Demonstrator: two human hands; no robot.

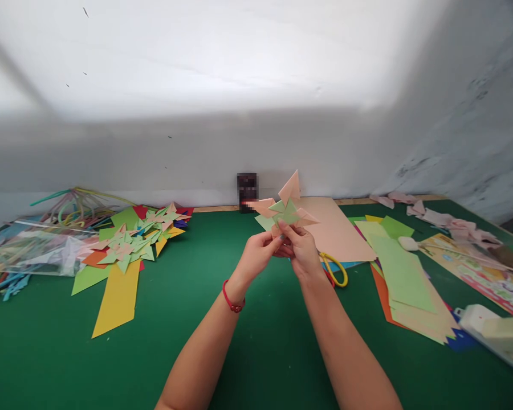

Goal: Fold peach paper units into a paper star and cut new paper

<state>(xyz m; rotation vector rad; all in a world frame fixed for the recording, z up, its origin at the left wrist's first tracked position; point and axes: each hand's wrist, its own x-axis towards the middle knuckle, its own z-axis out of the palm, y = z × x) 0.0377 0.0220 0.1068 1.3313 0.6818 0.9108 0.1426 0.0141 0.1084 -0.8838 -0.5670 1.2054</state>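
Both hands hold a folded paper star (287, 209) up over the middle of the green table. Its centre is light green, and pale pink points stick out around it. My left hand (259, 254), with a red bracelet on the wrist, pinches its lower edge. My right hand (300, 246) grips the same edge from the right, thumb on the front face. The fingers behind the paper are partly hidden. Just right of my right hand lie yellow-handled scissors (337, 270), beside a large pale pink sheet (337, 228).
On the left, several folded stars (128, 246) lie on coloured paper, near a yellow strip (117, 296) and a clear plastic bag (47, 250). Green and peach strips (410, 273) are stacked at right, with a white power strip (487, 324) beyond. A dark pixelated object (248, 191) stands by the wall.
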